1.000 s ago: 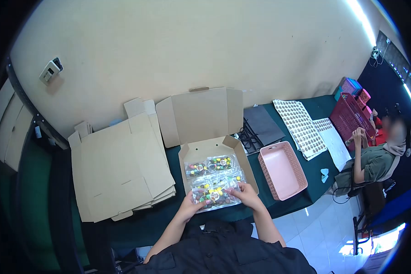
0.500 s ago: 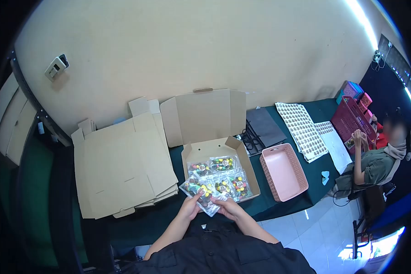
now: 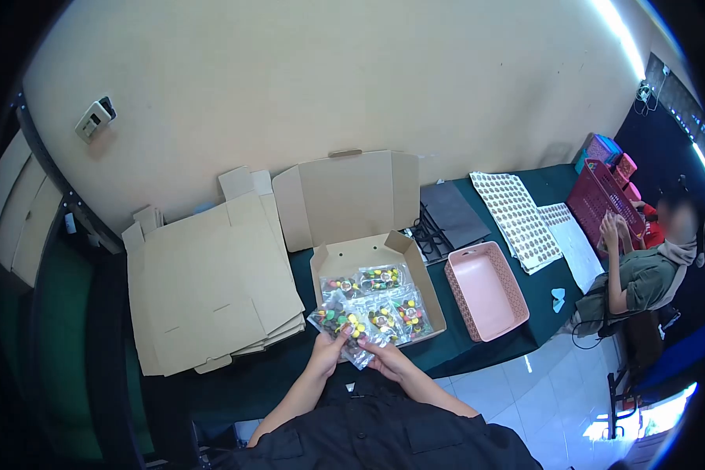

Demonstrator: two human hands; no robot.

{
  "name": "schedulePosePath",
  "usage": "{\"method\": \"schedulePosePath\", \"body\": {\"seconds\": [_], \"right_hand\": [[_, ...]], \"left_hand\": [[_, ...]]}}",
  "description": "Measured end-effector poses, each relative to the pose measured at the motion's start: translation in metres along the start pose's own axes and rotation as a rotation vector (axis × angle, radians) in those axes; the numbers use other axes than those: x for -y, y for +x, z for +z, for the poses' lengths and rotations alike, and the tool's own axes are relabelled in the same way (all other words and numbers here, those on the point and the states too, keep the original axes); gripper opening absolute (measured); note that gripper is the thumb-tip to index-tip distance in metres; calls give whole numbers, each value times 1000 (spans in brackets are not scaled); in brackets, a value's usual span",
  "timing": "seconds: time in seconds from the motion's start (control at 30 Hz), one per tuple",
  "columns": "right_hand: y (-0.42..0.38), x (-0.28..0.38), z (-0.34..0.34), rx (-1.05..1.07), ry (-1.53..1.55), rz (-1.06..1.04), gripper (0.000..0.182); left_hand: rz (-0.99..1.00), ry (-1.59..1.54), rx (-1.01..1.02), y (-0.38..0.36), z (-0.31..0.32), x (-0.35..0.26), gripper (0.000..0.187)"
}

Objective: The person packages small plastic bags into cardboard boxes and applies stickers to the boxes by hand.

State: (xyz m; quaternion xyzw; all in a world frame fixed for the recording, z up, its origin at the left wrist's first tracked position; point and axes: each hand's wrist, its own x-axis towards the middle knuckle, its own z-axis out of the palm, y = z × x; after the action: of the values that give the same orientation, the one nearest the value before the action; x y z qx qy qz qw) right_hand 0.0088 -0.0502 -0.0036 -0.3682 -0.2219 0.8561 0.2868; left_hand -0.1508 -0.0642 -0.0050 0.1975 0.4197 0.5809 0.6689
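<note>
Between my two hands is a clear plastic packet (image 3: 341,321) of colourful candies, held at the near left corner of an open cardboard box (image 3: 427,301). My left hand (image 3: 327,350) grips its lower left side, thumb on top. My right hand (image 3: 385,359) pinches its lower right edge. Inside the box lie several similar packets (image 3: 382,276), some with a round sticker. The box's lid (image 3: 348,200) stands upright behind it. The fingers under the held packet are hidden.
Left of the box lies a stack of flattened cardboard boxes (image 3: 204,290). To the right are black paper bags (image 3: 454,215), a pink basket (image 3: 487,294), sticker sheets (image 3: 517,223) and a maroon basket (image 3: 603,196). A person (image 3: 638,274) sits at the far right.
The held packet has tilted slightly and its contents have shifted, while both hands keep their grip near the same spot. The seated person's hands have moved a little.
</note>
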Motion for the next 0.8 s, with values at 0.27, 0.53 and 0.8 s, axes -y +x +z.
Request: {"method": "schedulePosePath", "body": {"seconds": [0.27,0.53,0.8], "right_hand": [[1,-2,-1,27,59,-150,36],[5,-7,-6,-11,-9,-113,37],[7,-9,-4,-100,148,-194,37]], "left_hand": [[101,121,51,-9,14,-9,41],[165,122,-45,-6,8,-16,34],[196,137,-129,-7,8,-18,33]]}}
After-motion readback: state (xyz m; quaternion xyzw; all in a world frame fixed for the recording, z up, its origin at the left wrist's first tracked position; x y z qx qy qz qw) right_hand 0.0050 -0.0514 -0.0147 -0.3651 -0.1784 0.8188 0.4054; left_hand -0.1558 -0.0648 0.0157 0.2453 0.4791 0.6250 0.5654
